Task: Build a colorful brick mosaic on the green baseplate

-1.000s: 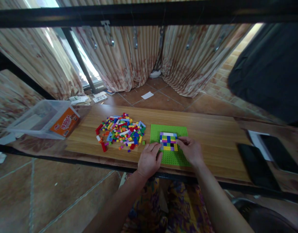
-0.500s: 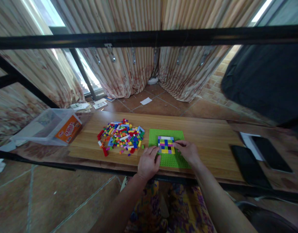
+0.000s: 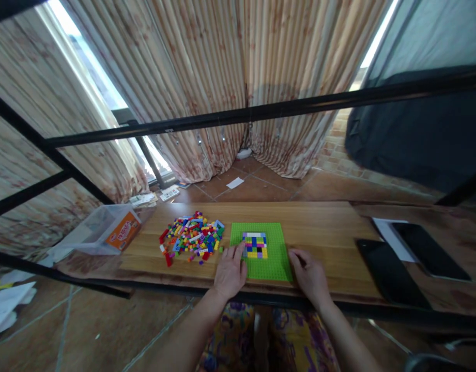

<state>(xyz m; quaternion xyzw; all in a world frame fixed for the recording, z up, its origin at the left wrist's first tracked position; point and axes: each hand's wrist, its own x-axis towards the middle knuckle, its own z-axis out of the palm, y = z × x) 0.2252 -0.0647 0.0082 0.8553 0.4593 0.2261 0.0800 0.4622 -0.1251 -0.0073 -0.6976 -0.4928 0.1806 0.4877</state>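
A green studded baseplate [image 3: 276,237] lies flat on the wooden board. On it sits a low block of toy bricks [image 3: 255,245] in white, blue, yellow, pink and purple, with a dark gap near its lower right. My left hand [image 3: 230,274] rests over the plate's left edge, fingers stretched out and fingertips close to the bricks' left side. Just past the plate's right edge is my right hand [image 3: 311,279], its fingers curled in and closed. Whatever those fingers hold, if anything, is hidden. A heap of loose toy bricks [image 3: 193,235] spreads to the left.
A clear plastic box [image 3: 100,219] with an orange label stands at the left end of the wooden board [image 3: 319,222]. Two dark flat devices, a tablet [image 3: 393,268] and a phone-like one [image 3: 427,248], lie at the right. A black metal bar [image 3: 230,119] crosses beyond the table.
My right hand has left the bricks and drawn back to the plate's right edge. My left hand stays at the left side. The camera view has tilted up and turned slightly.
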